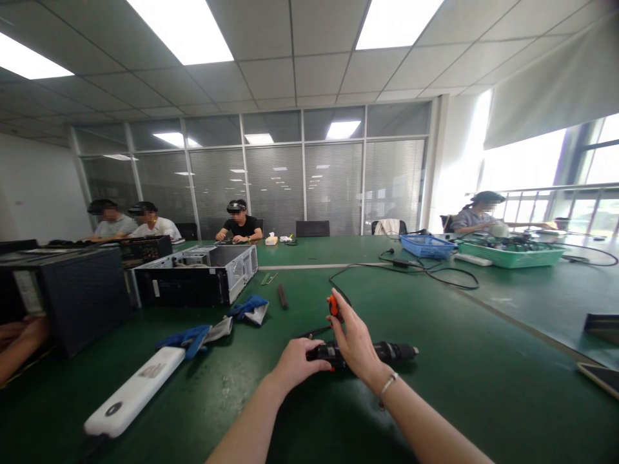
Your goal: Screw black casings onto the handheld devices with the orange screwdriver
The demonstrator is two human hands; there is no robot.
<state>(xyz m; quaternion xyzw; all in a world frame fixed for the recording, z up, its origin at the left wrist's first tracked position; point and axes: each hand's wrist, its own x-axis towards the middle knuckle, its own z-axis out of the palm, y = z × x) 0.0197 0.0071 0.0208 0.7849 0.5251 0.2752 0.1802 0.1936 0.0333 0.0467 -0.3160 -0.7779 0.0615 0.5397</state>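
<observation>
Low in the middle of the green table, a black power tool lying flat, its long body pointing right. Left hand closed around the near end of the tool, fingers wrapped over the top. Right hand resting across the middle of the tool, fingers raised and pinching a small orange part just above it — whether that part belongs to the tool, hard to say. Silver bracelet on the right wrist. Thin black cable looping away across the table behind the hands.

To the left, a white power strip lying slantwise near the table edge. Just beyond it, a pair of blue gloves, crumpled, apart from both hands. Further back, an opened computer case on its side, and a dark box beside it. Another person's hand at the far left edge.

On the far right — a blue basket and a green tray full of cables. Several people seated at the far side of the table.
</observation>
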